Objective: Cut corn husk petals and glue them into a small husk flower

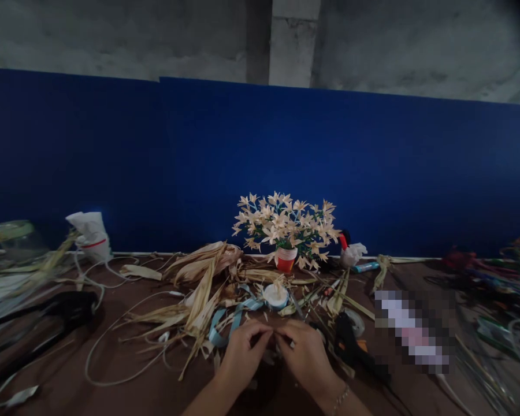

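Low in the middle of the view, my left hand (246, 345) and my right hand (302, 349) meet, thumbs and fingertips pinched together. Whatever lies between the fingers is too small and dark to make out. Just beyond them sits a small round light-blue container (276, 296) with pale pieces on top. A light-blue ribbon (219, 329) curls beside my left hand. Dried corn husks (201, 300) spread out to the left. Close to my right hand lies a black glue gun (351, 338) with an orange part.
A pot of pale husk-like flowers (286, 260) stands against the blue panel (199, 162). White cord (89, 361) loops on the brown table at left, near a black tool-like object (69, 306). A blurred-out patch (411, 332) and several thin rods (485, 370) are at right.
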The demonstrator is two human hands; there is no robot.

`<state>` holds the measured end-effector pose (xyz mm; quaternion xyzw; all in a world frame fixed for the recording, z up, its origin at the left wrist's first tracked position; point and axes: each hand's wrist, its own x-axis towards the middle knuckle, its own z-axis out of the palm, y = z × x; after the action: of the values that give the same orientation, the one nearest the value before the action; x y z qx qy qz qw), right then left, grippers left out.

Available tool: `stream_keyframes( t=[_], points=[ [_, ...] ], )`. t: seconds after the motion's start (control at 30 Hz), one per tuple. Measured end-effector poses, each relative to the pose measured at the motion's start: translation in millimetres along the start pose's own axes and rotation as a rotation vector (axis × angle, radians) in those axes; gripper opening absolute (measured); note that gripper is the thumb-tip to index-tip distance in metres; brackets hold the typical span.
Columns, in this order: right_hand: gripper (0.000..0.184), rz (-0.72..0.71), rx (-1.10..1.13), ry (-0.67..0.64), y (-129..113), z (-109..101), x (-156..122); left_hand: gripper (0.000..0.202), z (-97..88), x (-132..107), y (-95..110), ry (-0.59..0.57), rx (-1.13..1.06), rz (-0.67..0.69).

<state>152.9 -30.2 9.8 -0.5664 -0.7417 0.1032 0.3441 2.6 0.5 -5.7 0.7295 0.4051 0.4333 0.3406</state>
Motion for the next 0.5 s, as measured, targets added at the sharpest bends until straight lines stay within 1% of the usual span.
stream_keyframes(
  t=[0.17,0.3,0.4,0.5],
  points=[
    [0.02,-0.023,0.057,0.017,5.3,2.9,1.3,0.017,-2.0,1.5,-2.8,-0.004,-0.045,-0.082],
    [0.021,0.013,0.117,0.035,7.6,2.0,2.4,0.017,-4.0,2.5,-2.5,-0.008,-0.027,-0.111],
    [0.02,0.025,0.161,0.024,9.6,0.5,4.0,0.017,-5.7,3.9,-4.6,-0.003,-0.016,-0.124],
    [0.019,0.092,0.141,0.077,12.3,-1.8,10.8,0.018,-7.3,6.1,-8.0,0.022,-0.019,-0.131]
  ],
)
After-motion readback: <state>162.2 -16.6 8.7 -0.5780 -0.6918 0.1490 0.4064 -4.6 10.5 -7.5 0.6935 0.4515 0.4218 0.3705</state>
